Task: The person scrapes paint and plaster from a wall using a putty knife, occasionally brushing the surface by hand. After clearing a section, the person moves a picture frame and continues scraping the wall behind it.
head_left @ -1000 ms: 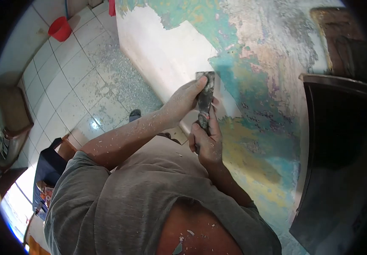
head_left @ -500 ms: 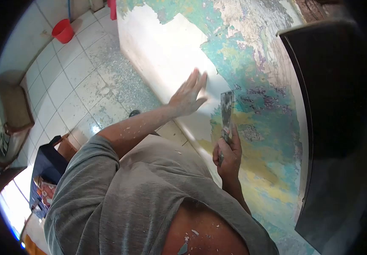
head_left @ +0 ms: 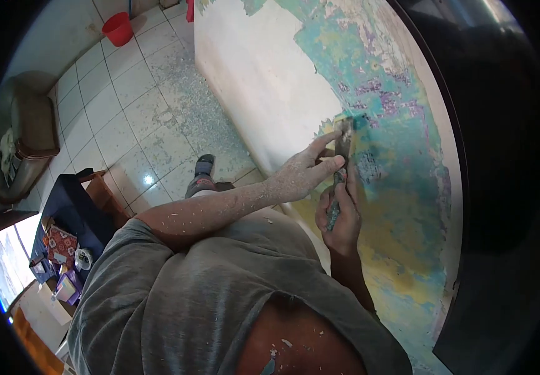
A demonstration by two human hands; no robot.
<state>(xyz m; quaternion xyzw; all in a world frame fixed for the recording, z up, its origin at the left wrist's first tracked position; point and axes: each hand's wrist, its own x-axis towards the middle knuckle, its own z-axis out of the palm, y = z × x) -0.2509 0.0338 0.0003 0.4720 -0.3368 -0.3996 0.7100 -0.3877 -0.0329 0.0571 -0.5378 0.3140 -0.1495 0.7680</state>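
My right hand (head_left: 340,219) is wrapped round the handle of a paint scraper (head_left: 343,142), whose blade points away from me. My left hand (head_left: 304,172) presses on the blade with its fingers and thumb, and dust covers its back. The scraper's edge meets the wall (head_left: 401,187), close to where the white paint (head_left: 270,75) ends in a ragged line. Beyond that line the wall shows patchy teal, yellow and purple layers. Part of the blade is hidden by the left fingers.
Paint flakes lie over the tiled floor (head_left: 120,103). A red bucket (head_left: 118,30) stands at the far left, with a brown sofa (head_left: 37,122) nearer. A dark-covered table (head_left: 73,206) bears several items. A large black panel (head_left: 507,187) borders the wall on the right.
My left hand has come down from the white paint onto the scraper blade. The scraper has shifted slightly, and a foot now shows on the floor as the view has turned.
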